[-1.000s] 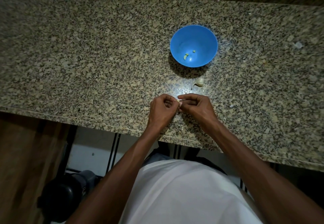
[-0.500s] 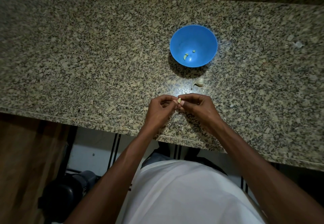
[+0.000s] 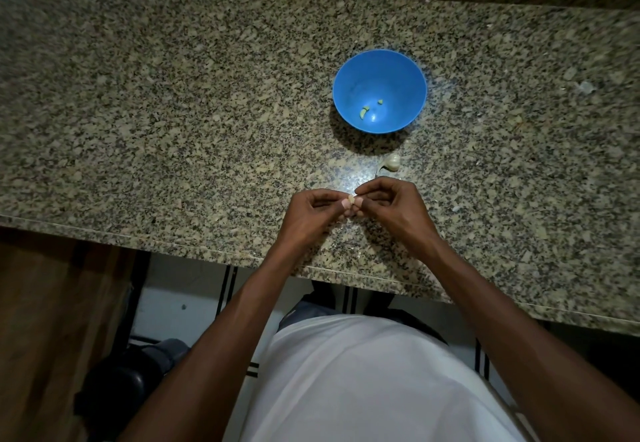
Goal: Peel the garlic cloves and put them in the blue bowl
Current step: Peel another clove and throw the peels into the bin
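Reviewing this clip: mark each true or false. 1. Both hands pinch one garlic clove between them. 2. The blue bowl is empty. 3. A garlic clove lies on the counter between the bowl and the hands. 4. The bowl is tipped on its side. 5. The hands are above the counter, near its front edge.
1. Both the left hand and the right hand pinch the small garlic clove: true.
2. False: the blue bowl holds two small pale pieces.
3. True: the loose clove lies there.
4. False: it stands upright, opening up.
5. True: they are over the granite counter.
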Available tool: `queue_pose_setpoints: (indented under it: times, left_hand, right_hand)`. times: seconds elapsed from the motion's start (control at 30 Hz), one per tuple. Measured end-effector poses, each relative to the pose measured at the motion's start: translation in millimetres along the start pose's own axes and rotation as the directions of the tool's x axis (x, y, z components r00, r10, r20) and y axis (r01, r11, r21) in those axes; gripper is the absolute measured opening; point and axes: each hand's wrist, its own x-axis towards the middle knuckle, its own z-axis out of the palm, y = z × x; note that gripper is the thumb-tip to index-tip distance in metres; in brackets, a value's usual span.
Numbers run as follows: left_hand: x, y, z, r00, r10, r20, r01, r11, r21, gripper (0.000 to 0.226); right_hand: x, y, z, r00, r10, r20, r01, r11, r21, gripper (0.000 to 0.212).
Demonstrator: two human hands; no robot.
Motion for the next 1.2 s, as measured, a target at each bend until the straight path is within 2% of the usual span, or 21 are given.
queue_pose_setpoints:
  times: [0.23,0.47,0.67,0.83,1.07,1.2]
  left_hand:
    - [1.7,0.4,-4.8,1.000,0.006,0.009,-0.006,0.999,0.035,0.013]
    - [3.2,-5.3,0.1,0.993,0.080,-0.089,-0.054,0.964,0.261,0.017]
    - [2.8,-7.0,-0.2,0.986,0.108,-0.128,-0.066,0.953,0.296,0.018]
    - [1.4,-7.1,1.1,0.979,0.145,-0.141,-0.090,0.937,0.338,0.018]
    - [2.0,-9.9,-2.4,0.971,0.133,-0.198,-0.060,0.939,0.339,0.008]
    - [2.6,-15.4,-7.5,0.976,0.133,-0.174,-0.052,0.913,0.405,0.017]
  right_hand:
    - [1.7,-8.6,0.2,0.998,0.007,0.062,-0.012,0.997,0.077,0.010]
    - [1.5,-6.8,3.1,0.997,0.034,0.065,-0.035,0.999,0.016,0.013]
    - [-2.9,-6.4,5.4,0.997,0.006,0.083,-0.007,1.000,0.010,0.016]
    - [-5.4,-7.2,9.2,0.997,0.039,0.061,-0.043,0.997,0.061,0.018]
    - [-7.4,-0.7,7.8,0.998,0.032,0.058,-0.032,0.999,0.003,0.008]
    - [-9.8,2.8,2.6,0.997,0.068,0.043,-0.068,0.998,0.003,0.011]
